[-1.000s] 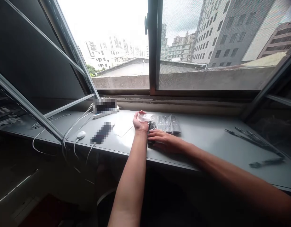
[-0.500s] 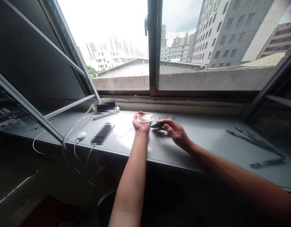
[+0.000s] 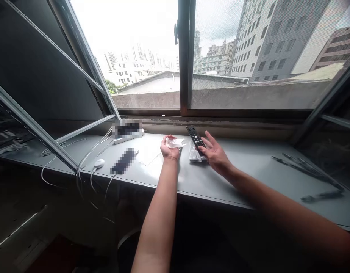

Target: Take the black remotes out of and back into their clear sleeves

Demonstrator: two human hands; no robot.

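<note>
In the head view, my right hand (image 3: 218, 156) grips a black remote control (image 3: 195, 138) near its lower end. The remote tilts up and to the left, its button side facing me. Some fingers of that hand stretch out past the remote. My left hand (image 3: 169, 151) is curled around a clear plastic bag (image 3: 175, 143), which spills over the palm to the right. Behind the remote lies a clear-wrapped packet (image 3: 193, 156) on the desk, partly covered by the remote and my right hand. A dark narrow edge shows beside my left wrist; I cannot tell what it belongs to.
A white sheet (image 3: 150, 156) lies left of my left hand. Further left are a blurred-out phone-like object (image 3: 124, 162), a white puck-shaped device (image 3: 99, 163) and a power strip (image 3: 128, 137) with cables. Dark cables (image 3: 302, 167) lie at right. Metal frames slant up at both sides.
My right hand has turned the remote from a flat, edge-on pose to a raised one with its buttons showing. Its fingers have spread. My left hand has barely moved.
</note>
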